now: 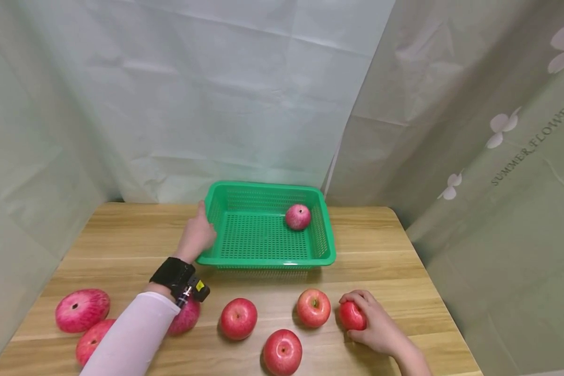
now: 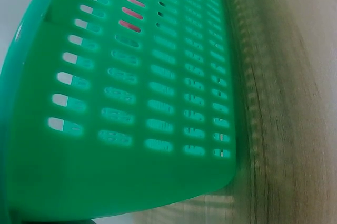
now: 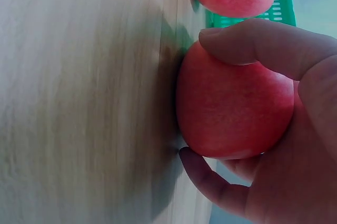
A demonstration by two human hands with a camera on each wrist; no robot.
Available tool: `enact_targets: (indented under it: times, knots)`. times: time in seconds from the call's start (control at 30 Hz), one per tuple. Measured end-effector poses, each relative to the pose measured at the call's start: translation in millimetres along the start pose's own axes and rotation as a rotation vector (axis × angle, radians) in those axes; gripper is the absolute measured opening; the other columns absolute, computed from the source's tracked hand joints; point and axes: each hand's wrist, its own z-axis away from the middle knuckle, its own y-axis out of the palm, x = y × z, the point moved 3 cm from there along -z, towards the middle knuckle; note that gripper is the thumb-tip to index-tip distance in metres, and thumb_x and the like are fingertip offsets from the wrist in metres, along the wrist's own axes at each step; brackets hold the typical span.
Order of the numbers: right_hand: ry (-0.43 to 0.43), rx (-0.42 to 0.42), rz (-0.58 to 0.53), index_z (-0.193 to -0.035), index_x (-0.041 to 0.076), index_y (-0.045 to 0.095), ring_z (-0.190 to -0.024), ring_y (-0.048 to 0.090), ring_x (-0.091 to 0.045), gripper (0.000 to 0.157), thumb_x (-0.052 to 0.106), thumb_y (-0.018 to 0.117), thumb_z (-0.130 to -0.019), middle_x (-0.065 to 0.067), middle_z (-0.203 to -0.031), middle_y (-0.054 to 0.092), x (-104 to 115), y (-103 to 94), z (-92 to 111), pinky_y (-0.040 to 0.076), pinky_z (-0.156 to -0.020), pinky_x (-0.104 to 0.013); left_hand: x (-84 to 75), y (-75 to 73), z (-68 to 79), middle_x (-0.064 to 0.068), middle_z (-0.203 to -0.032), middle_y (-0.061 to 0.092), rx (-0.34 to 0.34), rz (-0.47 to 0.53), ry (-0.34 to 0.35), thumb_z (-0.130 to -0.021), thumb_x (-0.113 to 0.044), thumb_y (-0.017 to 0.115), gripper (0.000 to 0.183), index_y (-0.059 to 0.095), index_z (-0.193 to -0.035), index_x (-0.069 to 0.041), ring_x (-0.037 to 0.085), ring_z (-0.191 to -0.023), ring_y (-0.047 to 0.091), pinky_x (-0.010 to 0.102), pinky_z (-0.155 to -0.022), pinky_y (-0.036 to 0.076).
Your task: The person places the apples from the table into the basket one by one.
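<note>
My right hand (image 1: 375,325) grips a red apple (image 3: 234,103) at the right of the table, its thumb on one side and curled fingers on the other. The apple sits low, close to the wood. At the left rim of a green plastic basket (image 1: 268,262), my left hand (image 1: 198,236) holds on, index finger stretched along the edge and the other fingers curled at the rim. Inside the basket, toward its right end, lies one pink-red apple (image 1: 298,216). The left wrist view shows mostly the basket's slotted side (image 2: 126,176), with the left fingers out of sight.
Nearest the right hand is another apple (image 1: 313,308). More apples lie at the front, one in the middle (image 1: 283,352) and one left of it (image 1: 238,318). Several stand at the left, including a striped apple (image 1: 82,310), partly behind the left sleeve (image 1: 133,334). Curtains (image 1: 244,104) enclose the table.
</note>
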Motion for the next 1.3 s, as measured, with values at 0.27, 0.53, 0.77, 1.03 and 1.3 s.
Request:
enact_targets:
  times: [0.27, 0.53, 0.77, 1.03, 1.3]
  knots:
    - [0.015, -0.014, -0.010, -0.127, 0.031, 0.065, -0.120, 0.057, -0.034, 0.068, 0.007, 0.096, -0.071, -0.006, -0.137, 0.053, -1.0, 1.2, 0.4, 0.055, -0.094, -0.058, 0.8, 0.3, -0.7, 0.027, -0.087, 0.063, -0.009, -0.012, 0.012, -0.107, -0.006, 0.043, 0.081, -0.010, -0.168, 0.004, 0.031, -0.066, 0.060, 0.039, -0.055, 0.047]
    - [-0.001, -0.038, -0.002, -0.126, 0.031, 0.065, -0.119, 0.058, -0.032, 0.069, 0.005, 0.096, -0.070, -0.006, -0.135, 0.054, -0.2, 2.1, 0.6, 0.055, -0.094, -0.055, 0.1, -0.7, -0.3, 0.029, -0.089, 0.064, -0.023, -0.012, 0.026, -0.107, -0.006, 0.043, 0.080, -0.008, -0.168, 0.005, 0.031, -0.066, 0.060, 0.038, -0.054, 0.047]
    - [0.022, -0.041, -0.018, -0.125, 0.031, 0.066, -0.119, 0.058, -0.035, 0.068, 0.003, 0.096, -0.071, -0.008, -0.137, 0.053, 0.8, 2.2, 1.9, 0.056, -0.093, -0.056, 1.6, -0.4, -0.5, 0.027, -0.086, 0.063, -0.021, -0.003, 0.019, -0.106, -0.006, 0.043, 0.081, -0.010, -0.168, 0.005, 0.030, -0.063, 0.060, 0.038, -0.053, 0.048]
    - [0.014, -0.053, -0.007, -0.125, 0.032, 0.066, -0.120, 0.058, -0.031, 0.067, 0.005, 0.096, -0.071, -0.004, -0.135, 0.054, 0.0, 2.1, 2.2, 0.055, -0.093, -0.052, 1.8, -0.7, 0.6, 0.029, -0.088, 0.064, -0.025, -0.007, 0.033, -0.106, -0.006, 0.043, 0.080, -0.008, -0.167, 0.007, 0.031, -0.065, 0.060, 0.039, -0.054, 0.048]
    - [-0.008, -0.040, 0.019, -0.129, 0.031, 0.065, -0.119, 0.059, -0.028, 0.068, 0.008, 0.095, -0.072, -0.001, -0.134, 0.054, -1.2, 1.3, 2.9, 0.055, -0.094, -0.049, -3.3, -2.2, 6.0, 0.036, -0.097, 0.064, -0.037, -0.005, 0.025, -0.107, -0.006, 0.043, 0.079, -0.006, -0.167, 0.007, 0.034, -0.071, 0.061, 0.041, -0.057, 0.050]
